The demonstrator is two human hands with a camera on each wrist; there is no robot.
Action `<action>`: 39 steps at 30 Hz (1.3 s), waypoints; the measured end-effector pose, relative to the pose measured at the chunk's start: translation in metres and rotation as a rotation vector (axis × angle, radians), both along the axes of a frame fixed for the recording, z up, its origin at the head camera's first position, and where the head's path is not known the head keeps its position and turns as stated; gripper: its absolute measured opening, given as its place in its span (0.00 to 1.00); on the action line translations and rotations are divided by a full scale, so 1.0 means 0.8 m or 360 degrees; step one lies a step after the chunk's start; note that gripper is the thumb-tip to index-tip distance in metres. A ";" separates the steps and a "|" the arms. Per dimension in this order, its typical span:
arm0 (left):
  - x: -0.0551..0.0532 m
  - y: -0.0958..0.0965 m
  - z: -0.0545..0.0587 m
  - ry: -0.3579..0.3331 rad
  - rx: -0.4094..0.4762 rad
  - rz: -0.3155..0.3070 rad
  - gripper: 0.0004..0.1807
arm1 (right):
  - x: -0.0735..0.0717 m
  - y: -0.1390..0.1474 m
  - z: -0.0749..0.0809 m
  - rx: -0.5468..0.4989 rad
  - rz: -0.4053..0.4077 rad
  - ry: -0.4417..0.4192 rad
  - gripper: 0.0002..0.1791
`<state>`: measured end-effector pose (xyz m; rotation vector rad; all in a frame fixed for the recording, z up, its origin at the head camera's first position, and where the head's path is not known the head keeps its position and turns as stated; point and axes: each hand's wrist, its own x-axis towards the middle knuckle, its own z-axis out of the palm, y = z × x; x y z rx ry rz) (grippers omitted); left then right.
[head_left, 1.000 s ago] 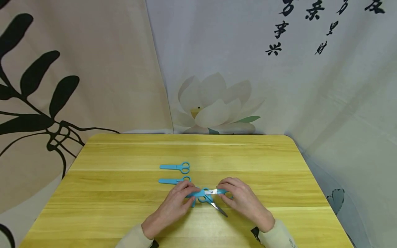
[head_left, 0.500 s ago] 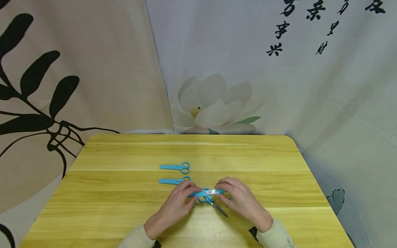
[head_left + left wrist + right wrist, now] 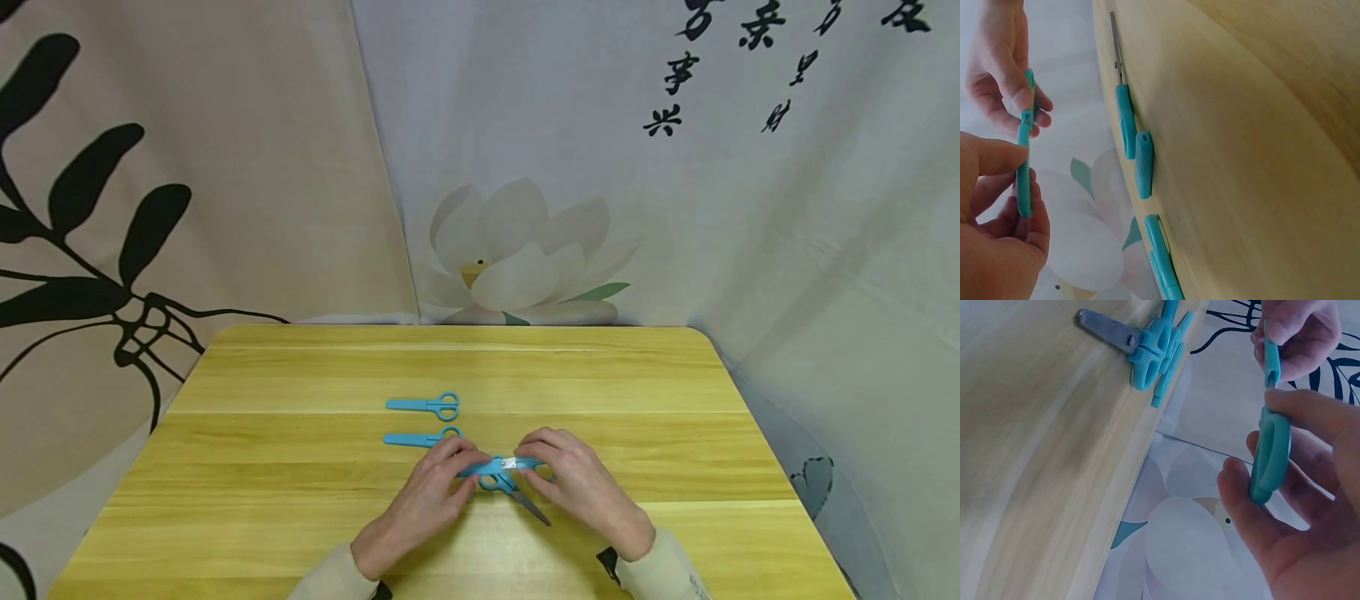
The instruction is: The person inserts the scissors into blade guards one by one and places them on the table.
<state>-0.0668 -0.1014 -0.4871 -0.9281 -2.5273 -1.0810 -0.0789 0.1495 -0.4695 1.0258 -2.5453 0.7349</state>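
My left hand point(image 3: 423, 500) pinches a blue blade cover point(image 3: 1024, 175) between thumb and fingers. From the right, my right hand point(image 3: 581, 487) grips the blue handle of a pair of scissors point(image 3: 1270, 456). Its blades point left and sit mostly inside the cover, with a short stretch of metal point(image 3: 510, 463) showing between the hands. Both are raised off the table. Beneath them lies a second pair of scissors point(image 3: 532, 507), its blade bare and pointing to the lower right. A loose blue cover point(image 3: 1144, 164) lies beside that handle, hidden by my left hand in the head view.
Two covered blue scissors lie beyond my left hand, the farther scissors point(image 3: 422, 405) and the nearer scissors point(image 3: 414, 438), both pointing left. They rest on a wooden table point(image 3: 637, 383). A printed cloth point(image 3: 540, 100) hangs behind the table's far edge.
My right hand has moved slightly left with the scissors, so less bare blade shows outside the cover. My left hand has stayed nearly in place. The things on the table have not moved.
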 end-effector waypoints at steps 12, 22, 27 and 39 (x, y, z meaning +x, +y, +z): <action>-0.002 0.000 -0.004 -0.0012 0.0024 0.0003 0.14 | -0.001 -0.004 0.000 -0.0038 0.0049 -0.0015 0.14; -0.004 -0.003 -0.002 -0.0009 0.0036 0.0023 0.12 | -0.002 -0.008 0.000 -0.0039 0.0041 -0.0023 0.13; -0.006 -0.003 -0.001 0.0007 0.0024 0.0026 0.12 | -0.003 -0.009 0.002 -0.0022 0.0031 -0.0023 0.13; -0.009 -0.002 -0.003 0.0058 0.0043 -0.0013 0.14 | -0.007 -0.013 0.002 -0.0036 0.0068 -0.0017 0.14</action>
